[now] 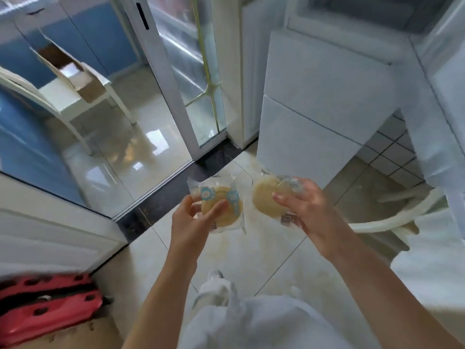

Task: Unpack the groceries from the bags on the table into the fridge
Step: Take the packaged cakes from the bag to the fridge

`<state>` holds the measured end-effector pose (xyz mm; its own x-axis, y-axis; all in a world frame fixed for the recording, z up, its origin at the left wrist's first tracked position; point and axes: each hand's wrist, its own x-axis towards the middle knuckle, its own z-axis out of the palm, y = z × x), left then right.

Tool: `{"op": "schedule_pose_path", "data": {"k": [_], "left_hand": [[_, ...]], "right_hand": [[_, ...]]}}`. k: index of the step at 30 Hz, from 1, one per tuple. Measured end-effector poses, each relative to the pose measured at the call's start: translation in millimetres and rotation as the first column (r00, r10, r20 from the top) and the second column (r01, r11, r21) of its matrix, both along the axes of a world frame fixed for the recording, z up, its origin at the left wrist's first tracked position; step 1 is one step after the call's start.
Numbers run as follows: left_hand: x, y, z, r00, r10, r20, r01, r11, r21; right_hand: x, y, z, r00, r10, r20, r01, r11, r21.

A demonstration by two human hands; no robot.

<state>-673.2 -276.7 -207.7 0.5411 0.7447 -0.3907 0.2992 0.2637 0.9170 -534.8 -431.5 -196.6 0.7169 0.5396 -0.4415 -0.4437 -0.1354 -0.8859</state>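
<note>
Pastries ride one per hand: your left hand (193, 217) pinches a wrapped pastry (221, 205) and your right hand (304, 205) grips a second wrapped pastry (266, 197), both over the floor. Keep each pinch light so nothing crushes on the way to the fridge (322, 102). Glossy floor tiles (130, 137) look slick, and a white chair (75, 96) holding a cardboard box (73, 69) stands well to your left.

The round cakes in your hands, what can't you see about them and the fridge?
Head view only:
- Left hand wrapped cake: label print too blurred to read.
- Right hand wrapped cake: fingers cover its right part.
- Fridge: top cut off; inside not visible.
- Red bag: cut by left edge.
</note>
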Motion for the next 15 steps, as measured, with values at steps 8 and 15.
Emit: {"op": "schedule_pose_path", "data": {"k": [8, 15], "left_hand": [[69.8, 94.2, 19.0, 0.916, -0.4, 0.04, 0.397, 0.916, 0.062], [166.3, 100.9, 44.8, 0.724, -0.686, 0.077, 0.668, 0.724, 0.171]], "right_hand": [[3.7, 51.9, 13.8, 0.935, -0.349, 0.063, 0.348, 0.937, 0.024], [38.0, 40.1, 49.4, 0.781, -0.546, 0.303, 0.576, 0.817, -0.015]]}}
